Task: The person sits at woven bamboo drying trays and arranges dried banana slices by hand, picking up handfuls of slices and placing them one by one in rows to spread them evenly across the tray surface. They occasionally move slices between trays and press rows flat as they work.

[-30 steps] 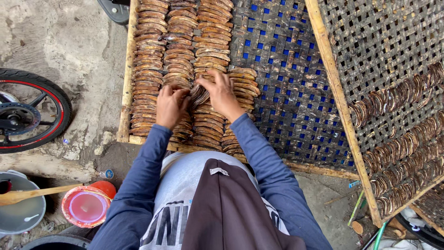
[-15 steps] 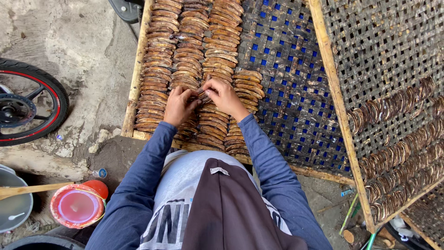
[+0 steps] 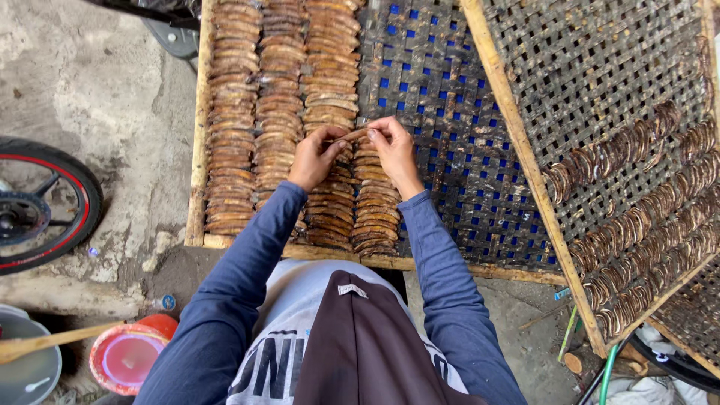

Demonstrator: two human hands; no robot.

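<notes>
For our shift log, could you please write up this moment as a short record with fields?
Setting: outdoors, concrete ground, view from above
Left hand: pinches one end of a brown slice
Right hand: pinches the other end of the same slice
Rack in use: wooden-framed woven tray, blue showing through the mesh
Rows of slices: overlapping brown strips in columns on the tray's left part
Second rack: to the right, tilted, with diagonal rows of slices
Nearby: wheel with red rim stripe, red tub, grey basin with wooden paddle

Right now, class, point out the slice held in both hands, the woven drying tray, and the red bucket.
Slice (image 3: 357, 135), head view, its middle between the hands.
Woven drying tray (image 3: 457, 150), head view, bare mesh.
Red bucket (image 3: 96, 358), head view, left rim.
</notes>
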